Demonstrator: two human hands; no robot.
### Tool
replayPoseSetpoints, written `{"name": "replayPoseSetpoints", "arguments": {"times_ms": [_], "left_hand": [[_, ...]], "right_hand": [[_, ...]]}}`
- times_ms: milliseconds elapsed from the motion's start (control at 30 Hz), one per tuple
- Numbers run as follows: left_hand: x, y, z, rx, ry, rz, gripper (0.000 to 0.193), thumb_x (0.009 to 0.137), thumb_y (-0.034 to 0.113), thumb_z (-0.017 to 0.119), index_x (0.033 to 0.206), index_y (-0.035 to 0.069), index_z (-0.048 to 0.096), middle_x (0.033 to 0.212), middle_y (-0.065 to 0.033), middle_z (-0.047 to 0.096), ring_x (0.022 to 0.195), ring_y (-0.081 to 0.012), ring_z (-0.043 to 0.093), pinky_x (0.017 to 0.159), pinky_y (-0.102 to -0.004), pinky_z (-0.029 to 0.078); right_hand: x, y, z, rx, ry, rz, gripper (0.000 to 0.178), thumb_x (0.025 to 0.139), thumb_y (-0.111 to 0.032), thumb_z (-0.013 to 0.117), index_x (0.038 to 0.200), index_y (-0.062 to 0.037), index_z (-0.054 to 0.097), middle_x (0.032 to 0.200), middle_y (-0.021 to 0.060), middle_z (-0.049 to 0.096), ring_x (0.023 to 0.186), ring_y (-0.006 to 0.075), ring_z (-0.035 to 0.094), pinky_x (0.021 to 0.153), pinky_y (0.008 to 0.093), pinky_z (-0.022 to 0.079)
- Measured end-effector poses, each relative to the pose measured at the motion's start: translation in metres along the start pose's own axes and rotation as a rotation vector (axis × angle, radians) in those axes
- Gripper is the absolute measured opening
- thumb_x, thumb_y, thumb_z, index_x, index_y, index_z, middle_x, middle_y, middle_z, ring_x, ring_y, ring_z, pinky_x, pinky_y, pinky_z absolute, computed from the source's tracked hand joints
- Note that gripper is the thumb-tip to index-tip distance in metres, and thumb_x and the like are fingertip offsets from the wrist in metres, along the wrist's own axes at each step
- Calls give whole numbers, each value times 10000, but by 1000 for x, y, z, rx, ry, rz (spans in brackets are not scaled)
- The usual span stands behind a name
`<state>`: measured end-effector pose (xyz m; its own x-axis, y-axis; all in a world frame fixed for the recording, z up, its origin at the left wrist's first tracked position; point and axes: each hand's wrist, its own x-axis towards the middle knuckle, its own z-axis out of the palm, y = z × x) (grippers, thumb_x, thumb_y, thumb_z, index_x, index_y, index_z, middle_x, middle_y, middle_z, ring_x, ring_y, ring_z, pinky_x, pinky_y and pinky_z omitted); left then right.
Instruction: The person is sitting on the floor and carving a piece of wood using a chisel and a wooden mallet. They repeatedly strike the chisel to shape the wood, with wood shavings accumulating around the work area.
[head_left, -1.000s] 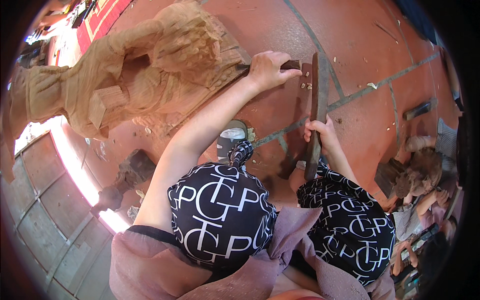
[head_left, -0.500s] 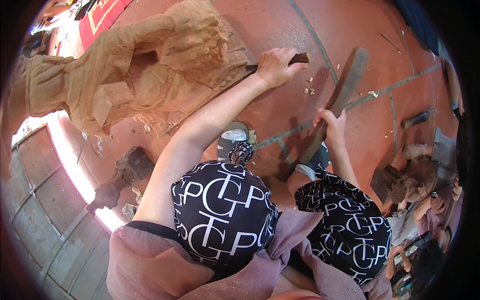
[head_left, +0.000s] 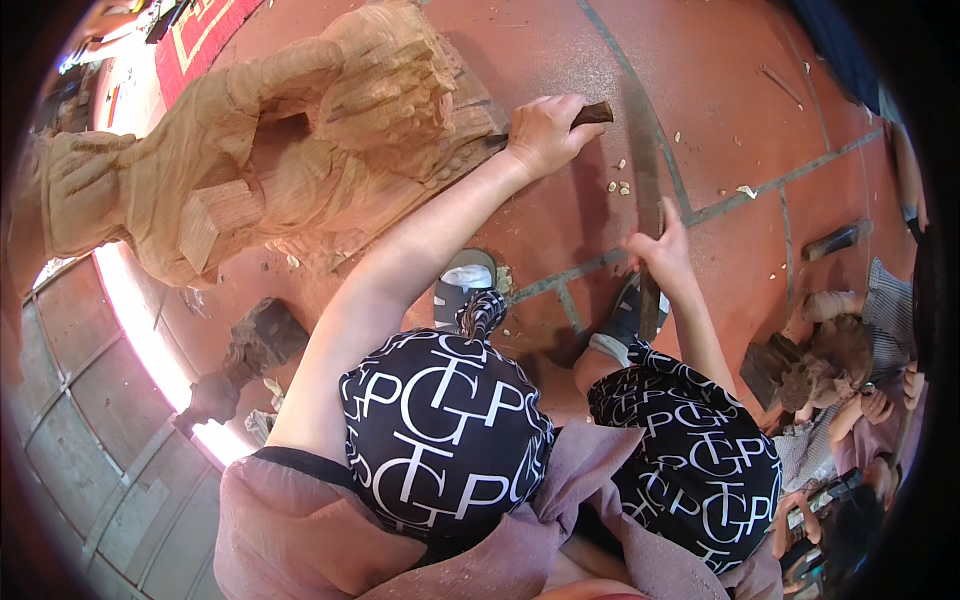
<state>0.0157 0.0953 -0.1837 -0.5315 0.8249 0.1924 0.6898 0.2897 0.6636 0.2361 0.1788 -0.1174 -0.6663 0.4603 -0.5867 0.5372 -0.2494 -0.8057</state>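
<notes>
A large carved wooden figure (head_left: 310, 150) lies on its side across the upper left, brown with deep folds. My left hand (head_left: 542, 135) is closed around a chisel (head_left: 594, 114); its dark handle end sticks out to the right and its other end meets the base of the carving. My right hand (head_left: 663, 252) is closed on a long wooden bar (head_left: 643, 140), with the index finger and thumb partly lifted. The bar stands nearly lengthwise in view, blurred at its far end and apart from the chisel.
Wood chips (head_left: 620, 187) are scattered over the red tiled floor (head_left: 740, 170). A dark wooden piece (head_left: 265, 335) lies at left, and a dark tool handle (head_left: 838, 240) at right. Near the right edge, another person's hand (head_left: 875, 405) is beside a small carving (head_left: 838, 350).
The wooden bar has swung from a rightward slant to nearly straight, its far end moving left towards the chisel. My left hand and the chisel have shifted slightly left.
</notes>
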Motion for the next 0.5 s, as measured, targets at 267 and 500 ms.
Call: {"name": "replayPoseSetpoints", "arguments": {"times_ms": [267, 500], "left_hand": [[-7, -6, -1, 7, 19, 57, 374, 880, 328, 609, 1145, 64, 600, 1110, -163, 638, 1041, -350, 592, 885, -451, 471], [-49, 34, -25, -96, -218, -68, 542, 873, 408, 611, 1292, 90, 482, 989, -195, 674, 902, -383, 650, 768, -461, 512]], "right_hand": [[-6, 6, 12, -111, -17, 193, 876, 693, -87, 698, 1402, 58, 205, 641, 95, 592, 512, 174, 577, 440, 316, 483], [-24, 47, 8, 257, -61, 106, 586, 735, -34, 688, 1232, 30, 385, 669, 78, 574, 491, 169, 563, 431, 314, 471]]}}
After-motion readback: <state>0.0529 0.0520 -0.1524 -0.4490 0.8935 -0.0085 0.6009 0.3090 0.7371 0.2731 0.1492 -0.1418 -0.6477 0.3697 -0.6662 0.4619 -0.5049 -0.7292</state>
